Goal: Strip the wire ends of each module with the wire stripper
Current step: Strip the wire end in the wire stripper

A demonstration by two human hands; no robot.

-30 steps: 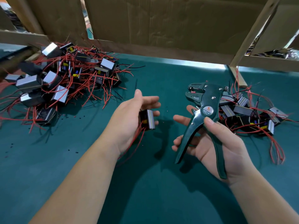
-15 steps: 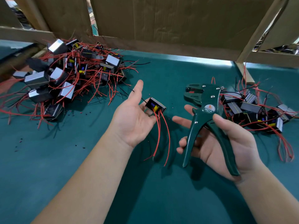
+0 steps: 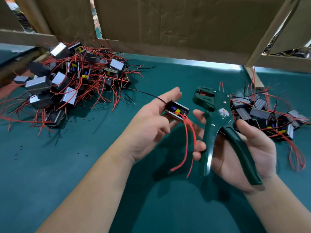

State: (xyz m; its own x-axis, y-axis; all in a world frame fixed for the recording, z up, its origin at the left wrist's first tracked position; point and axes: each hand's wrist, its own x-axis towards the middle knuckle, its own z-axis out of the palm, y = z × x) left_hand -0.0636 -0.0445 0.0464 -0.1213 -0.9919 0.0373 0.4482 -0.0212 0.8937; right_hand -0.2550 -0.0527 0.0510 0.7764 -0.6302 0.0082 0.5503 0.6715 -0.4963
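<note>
My left hand [image 3: 149, 125] holds a small black module [image 3: 176, 110] at its fingertips, above the green mat. The module shows blue and yellow parts; its red wires [image 3: 188, 142] hang down toward me and a thin black wire runs off to the far left. My right hand [image 3: 244, 148] grips the dark green wire stripper [image 3: 218, 125] by its handles, jaws pointing away from me and open, handles spread. The stripper's jaws are just right of the module and apart from the wires. One right finger touches a red wire near the left handle.
A large heap of modules with red wires [image 3: 70, 84] lies at the far left of the green mat [image 3: 84, 165]. A smaller heap [image 3: 265, 116] sits at the right, behind the stripper. Cardboard walls [image 3: 168, 22] and wooden slats [image 3: 254, 78] close off the back. Small black bits dot the mat.
My left hand turned the module so its open side faces up and its red wires swung out to hang toward me. Both hands came slightly closer together.
</note>
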